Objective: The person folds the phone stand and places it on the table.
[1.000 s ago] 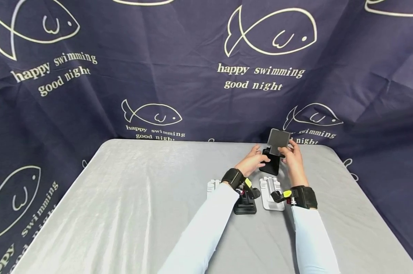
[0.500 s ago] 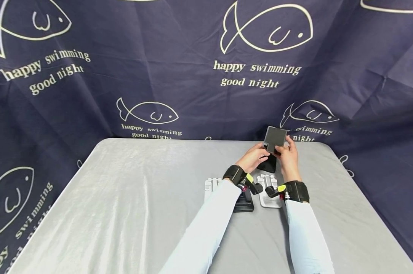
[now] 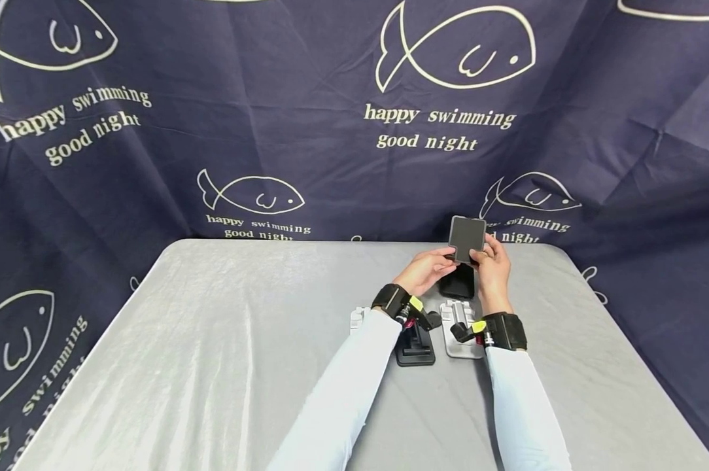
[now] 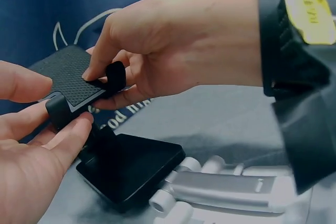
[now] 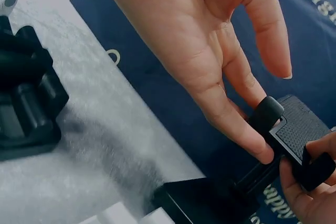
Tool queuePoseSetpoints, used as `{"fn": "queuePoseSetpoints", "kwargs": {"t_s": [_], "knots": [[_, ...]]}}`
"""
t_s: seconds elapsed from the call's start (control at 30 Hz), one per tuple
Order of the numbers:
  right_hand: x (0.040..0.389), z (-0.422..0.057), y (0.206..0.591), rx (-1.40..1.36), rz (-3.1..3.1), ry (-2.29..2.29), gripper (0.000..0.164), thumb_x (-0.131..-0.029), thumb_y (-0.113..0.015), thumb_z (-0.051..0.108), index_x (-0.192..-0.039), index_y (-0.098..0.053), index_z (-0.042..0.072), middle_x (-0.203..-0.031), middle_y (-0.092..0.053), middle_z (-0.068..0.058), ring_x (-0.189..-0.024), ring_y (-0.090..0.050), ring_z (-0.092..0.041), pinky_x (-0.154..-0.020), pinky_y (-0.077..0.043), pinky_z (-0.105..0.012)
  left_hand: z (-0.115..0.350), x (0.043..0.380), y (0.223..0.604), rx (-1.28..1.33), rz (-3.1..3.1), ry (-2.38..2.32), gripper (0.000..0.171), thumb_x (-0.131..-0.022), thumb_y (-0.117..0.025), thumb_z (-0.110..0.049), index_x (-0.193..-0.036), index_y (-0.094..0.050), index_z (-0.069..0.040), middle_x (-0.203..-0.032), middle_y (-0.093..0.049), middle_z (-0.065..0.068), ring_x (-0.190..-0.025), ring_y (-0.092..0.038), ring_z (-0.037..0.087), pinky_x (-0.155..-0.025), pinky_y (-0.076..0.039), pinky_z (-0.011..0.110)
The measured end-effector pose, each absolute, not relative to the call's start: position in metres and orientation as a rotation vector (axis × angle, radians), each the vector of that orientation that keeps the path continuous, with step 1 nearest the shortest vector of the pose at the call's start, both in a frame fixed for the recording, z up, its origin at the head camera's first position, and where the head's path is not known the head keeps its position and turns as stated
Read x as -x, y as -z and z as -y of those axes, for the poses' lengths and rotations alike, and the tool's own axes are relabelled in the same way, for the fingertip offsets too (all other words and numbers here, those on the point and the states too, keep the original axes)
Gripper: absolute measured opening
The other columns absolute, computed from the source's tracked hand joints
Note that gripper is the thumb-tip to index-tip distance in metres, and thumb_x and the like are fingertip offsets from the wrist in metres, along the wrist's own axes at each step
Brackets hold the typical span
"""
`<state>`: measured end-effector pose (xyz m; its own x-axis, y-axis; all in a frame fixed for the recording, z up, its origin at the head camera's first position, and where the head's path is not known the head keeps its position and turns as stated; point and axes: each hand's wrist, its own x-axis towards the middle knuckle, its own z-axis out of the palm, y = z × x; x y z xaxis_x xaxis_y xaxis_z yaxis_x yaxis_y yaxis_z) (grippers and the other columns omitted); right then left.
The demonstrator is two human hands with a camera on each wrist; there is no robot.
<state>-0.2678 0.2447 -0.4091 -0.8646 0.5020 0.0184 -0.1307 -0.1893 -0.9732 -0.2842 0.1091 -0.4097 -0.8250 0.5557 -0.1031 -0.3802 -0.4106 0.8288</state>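
An unfolded black phone stand [image 3: 467,237] stands at the table's far right, its plate raised above a dark base [image 4: 131,169]. The plate has a textured pad [image 5: 302,124] and two small lips on its lower edge. My right hand [image 3: 493,273] pinches the plate's right side, thumb on the pad and fingers behind. At the left corner is my left hand [image 3: 426,269], its fingers extended against one lip [image 4: 59,111]. The left thumb [image 4: 23,82] is held away from the stand in both wrist views.
Nearer the front, a white folded stand [image 3: 469,350], a black folded stand [image 3: 416,353] and another white stand [image 3: 357,318] lie side by side on the grey-covered table [image 3: 213,353]. The left forearm partly covers the leftmost one. A dark blue curtain [image 3: 331,85] hangs behind the table.
The plate has turned from a tilt to nearly straight. My left fingers, spread apart from it a second ago, came in to its left corner. The head view has shifted slightly.
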Motion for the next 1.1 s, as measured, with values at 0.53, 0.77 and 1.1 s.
{"fn": "queuePoseSetpoints", "kwargs": {"t_s": [0.53, 0.77, 1.1], "knots": [[0.248, -0.194, 0.368, 0.171, 1.676, -2.169, 0.047, -0.085, -0.055, -0.014, -0.129, -0.046, 0.0, -0.08, -0.062, 0.008, -0.072, -0.06, -0.005, -0.064, -0.05, -0.018, -0.037, 0.276, 0.376, -0.478, -1.469, -2.223, 0.042, -0.091, -0.044, 0.01, -0.133, -0.045, 0.012, -0.138, -0.045, 0.028, -0.125, -0.049, 0.038, -0.105, -0.042, 0.033], [0.24, -0.166, 0.364, 0.038, 1.714, -2.241, 0.047, -0.084, -0.055, -0.012, -0.129, -0.047, 0.003, -0.082, -0.064, 0.007, -0.074, -0.061, -0.004, -0.067, -0.051, -0.019, 0.001, 0.261, 0.373, -0.512, -1.545, -2.287, 0.036, -0.091, -0.045, 0.006, -0.126, -0.05, 0.015, -0.12, -0.058, 0.019, -0.097, -0.064, 0.018, -0.102, -0.045, 0.036], [0.227, -0.125, 0.367, -0.066, 1.703, -2.337, 0.051, -0.083, -0.056, -0.013, -0.131, -0.045, -0.001, -0.085, -0.064, 0.007, -0.076, -0.061, -0.003, -0.066, -0.05, -0.018, 0.041, 0.241, 0.38, -0.424, -1.522, -2.433, 0.032, -0.09, -0.045, 0.004, -0.118, -0.053, 0.017, -0.103, -0.065, 0.005, -0.086, -0.068, 0.018, -0.089, -0.052, 0.031]]}}
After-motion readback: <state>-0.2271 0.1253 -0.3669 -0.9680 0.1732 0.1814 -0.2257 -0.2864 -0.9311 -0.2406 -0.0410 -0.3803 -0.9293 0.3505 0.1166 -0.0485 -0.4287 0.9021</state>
